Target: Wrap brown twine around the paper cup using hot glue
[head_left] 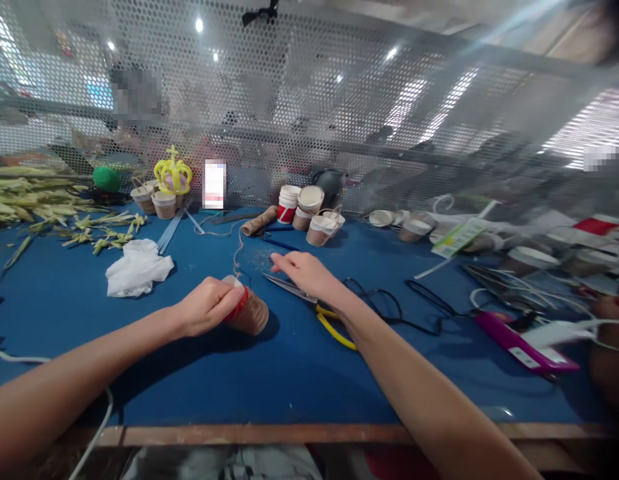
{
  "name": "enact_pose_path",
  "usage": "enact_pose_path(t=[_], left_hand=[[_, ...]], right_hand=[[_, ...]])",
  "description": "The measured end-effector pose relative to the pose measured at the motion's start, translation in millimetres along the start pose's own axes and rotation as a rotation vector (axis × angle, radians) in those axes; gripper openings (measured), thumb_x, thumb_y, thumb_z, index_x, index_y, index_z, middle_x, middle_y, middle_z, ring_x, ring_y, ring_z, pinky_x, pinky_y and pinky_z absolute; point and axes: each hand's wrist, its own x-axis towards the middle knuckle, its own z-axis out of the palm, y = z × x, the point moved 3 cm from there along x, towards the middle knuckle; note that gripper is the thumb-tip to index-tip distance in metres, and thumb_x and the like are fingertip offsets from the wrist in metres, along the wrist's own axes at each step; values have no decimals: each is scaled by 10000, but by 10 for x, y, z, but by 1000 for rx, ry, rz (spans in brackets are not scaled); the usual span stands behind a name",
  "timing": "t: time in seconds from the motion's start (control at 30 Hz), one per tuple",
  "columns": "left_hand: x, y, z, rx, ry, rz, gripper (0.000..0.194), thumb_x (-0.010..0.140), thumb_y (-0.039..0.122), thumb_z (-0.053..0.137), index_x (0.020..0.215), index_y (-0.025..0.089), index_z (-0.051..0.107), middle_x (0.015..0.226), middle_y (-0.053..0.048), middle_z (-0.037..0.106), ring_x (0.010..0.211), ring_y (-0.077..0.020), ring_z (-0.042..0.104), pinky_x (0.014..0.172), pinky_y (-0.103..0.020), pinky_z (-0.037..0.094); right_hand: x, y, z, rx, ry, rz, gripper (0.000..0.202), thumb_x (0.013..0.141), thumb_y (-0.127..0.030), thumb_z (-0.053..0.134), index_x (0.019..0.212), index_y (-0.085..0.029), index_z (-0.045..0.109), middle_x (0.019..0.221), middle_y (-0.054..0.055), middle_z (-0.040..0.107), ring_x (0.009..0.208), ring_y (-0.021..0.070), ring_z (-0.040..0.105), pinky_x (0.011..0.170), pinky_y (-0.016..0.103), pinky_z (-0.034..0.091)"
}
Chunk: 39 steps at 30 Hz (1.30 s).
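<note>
My left hand (212, 305) is closed around the rim end of a small paper cup (254, 317), which lies tilted over the table. Brown twine is wound round the cup, and a red band shows near my fingers. A loose strand of twine (236, 257) runs from behind the cup up to a twine roll (259, 221). Over the table to the right, my right hand (304, 272) has its fingers curled together; whatever is between them, if anything, is too small to make out. Beneath that hand and wrist lie scissors (335, 328) with yellow handles, partly covered.
Crumpled white tissue (138, 268) lies left. Several twine-wrapped cups (319, 230) stand at the back, beside a yellow crown-shaped piece (172, 175) and a lit phone (214, 185). Right are a purple power strip (524, 343) and cables. A perforated metal screen (309, 87) closes the back.
</note>
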Motion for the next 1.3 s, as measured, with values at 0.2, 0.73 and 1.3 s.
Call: enact_pose_path(t=[0.2, 0.73, 1.3], left_hand=[[8, 81, 12, 58, -4, 117, 340, 851, 202, 264, 524, 162, 351, 505, 48, 340, 458, -68, 300, 471, -208, 278], [2, -55, 60, -538, 5, -436, 452, 805, 500, 334, 561, 129, 423, 492, 47, 343, 438, -53, 277, 396, -177, 222], [-31, 60, 72, -646, -6, -427, 423, 809, 446, 367, 524, 135, 400, 467, 61, 323, 422, -43, 257, 376, -165, 210]], right_hand=[[-224, -466, 340, 562, -403, -242, 536, 785, -586, 356, 924, -172, 666, 949, 69, 657, 908, 198, 564, 819, 332, 397], [-420, -398, 153, 714, 84, -277, 128, 712, -282, 595, 706, -154, 607, 713, 7, 598, 691, 118, 532, 695, 268, 425], [-441, -349, 182, 549, 95, -272, 141, 747, -277, 554, 696, -151, 590, 683, 1, 589, 652, 114, 516, 643, 245, 416]])
